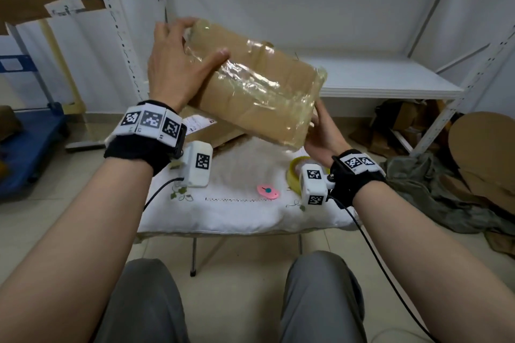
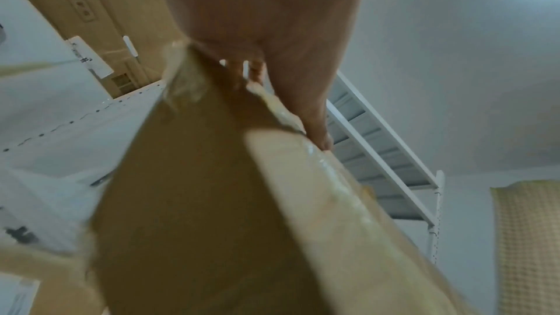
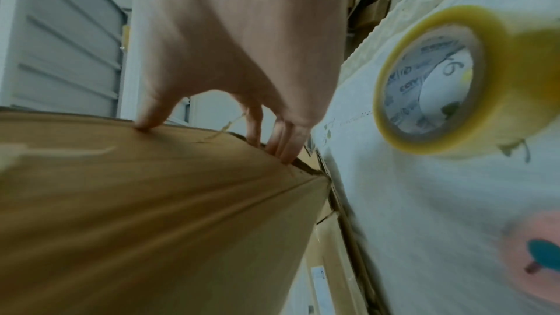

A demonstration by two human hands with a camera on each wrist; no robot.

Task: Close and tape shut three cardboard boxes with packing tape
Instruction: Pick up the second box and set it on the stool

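1. My left hand [image 1: 178, 64] grips the far left end of the taped cardboard box [image 1: 259, 86]: the fingers curl over the corner at about 11 o'clock and the thumb presses along the taped top face.
2. My right hand [image 1: 320, 133] holds the box's near right end at about 4 o'clock, thumb on one face and fingers [image 3: 282, 138] curled round the edge beneath.
3. The box is lifted clear of the small table [image 1: 250, 211], tilted, its right end lower, with shiny clear tape wrapped across its top and ends.
4. Below it, at 12 o'clock on the white cloth, lies another cardboard box [image 1: 211, 128] bearing a white label.
5. The yellowish packing tape roll [image 3: 436, 80] stands on edge on the cloth at 3 o'clock, just beside my right wrist.
6. A pink cutter [image 1: 268, 191] lies near the cloth's front edge, left of the roll.
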